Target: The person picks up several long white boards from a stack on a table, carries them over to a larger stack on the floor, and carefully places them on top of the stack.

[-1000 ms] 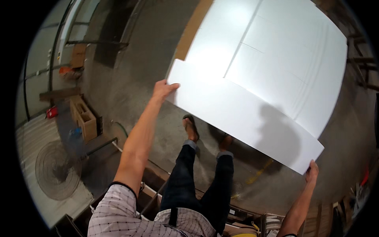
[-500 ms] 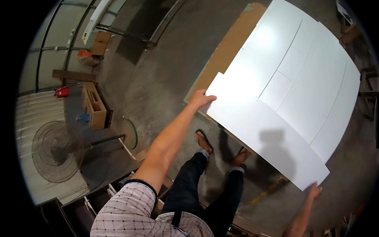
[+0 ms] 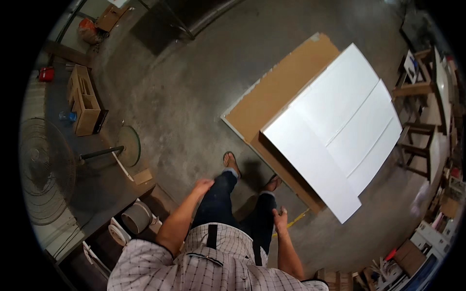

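Both of my hands are off the boards and low in front of my body. My left hand (image 3: 204,185) hangs by my left thigh, fingers loosely bent, nothing visible in it. Beside my right thigh is my right hand (image 3: 280,218), its thumb and fingers apart and no object showing in it. Ahead to the right lies a stack of white panels (image 3: 335,121), the nearest panel (image 3: 310,160) set crosswise over the stack's near end. Beneath the stack spreads a larger brown board (image 3: 279,102), visible along the far-left side and under the near edge.
To the left are a pedestal fan (image 3: 41,169) with a round base (image 3: 129,145) and a wooden box (image 3: 86,104). Rolls of tape-like material (image 3: 137,217) sit in a dark compartment at lower left. Wooden stools (image 3: 417,148) and scrap pieces line the right side.
Both hands have let go of the white panel's near corners and drawn back toward my body. The view has shifted, and the stack now appears farther away.
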### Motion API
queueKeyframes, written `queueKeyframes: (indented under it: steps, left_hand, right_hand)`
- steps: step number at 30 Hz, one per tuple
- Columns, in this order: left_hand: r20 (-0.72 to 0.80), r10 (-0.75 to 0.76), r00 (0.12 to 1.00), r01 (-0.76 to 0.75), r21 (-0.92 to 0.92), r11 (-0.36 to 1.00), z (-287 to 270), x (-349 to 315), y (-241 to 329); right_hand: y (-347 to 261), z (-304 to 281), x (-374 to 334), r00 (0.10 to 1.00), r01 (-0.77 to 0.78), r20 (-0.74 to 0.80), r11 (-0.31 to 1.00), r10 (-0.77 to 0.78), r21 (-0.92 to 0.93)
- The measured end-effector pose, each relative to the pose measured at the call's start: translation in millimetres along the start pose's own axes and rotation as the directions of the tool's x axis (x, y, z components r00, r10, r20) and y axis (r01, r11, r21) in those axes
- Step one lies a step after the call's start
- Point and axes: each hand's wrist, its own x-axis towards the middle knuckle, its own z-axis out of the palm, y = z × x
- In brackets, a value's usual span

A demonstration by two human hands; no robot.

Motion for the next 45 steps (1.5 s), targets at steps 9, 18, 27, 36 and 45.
queueKeyframes:
  steps: [9,18,27,36,45]
  left_hand:
    - [-0.149,-0.222,0.963,0.057,-0.698,0.714,-167.3,-26.8,-130.1]
    - [-0.172,-0.066,0.983,-0.111,-0.838,0.534,-184.2,37.0,-0.8]
    - [0.159,0.254,0.954,-0.061,-0.725,0.686,-203.8,156.6,186.1]
    - [-0.17,0.17,0.971,-0.236,-0.535,0.811,-451.2,212.7,297.5]
    - [-0.191,0.563,0.804,-0.539,-0.633,0.556,-539.6,218.8,605.0]
  right_hand:
    - [-158.6,-2.2,11.0,0.917,-0.161,0.4,0.927,0.013,0.339]
    - [-311.2,30.7,50.2,0.947,-0.107,0.32,0.927,-0.015,0.36]
    - [-285.8,49.5,265.9,0.897,-0.198,0.435,0.811,-0.077,0.551]
    - [-595.4,180.3,139.9,0.914,-0.078,0.4,0.935,-0.071,0.345]
    - [-800.7,184.0,197.4,0.938,0.074,0.263,0.874,-0.224,0.481]
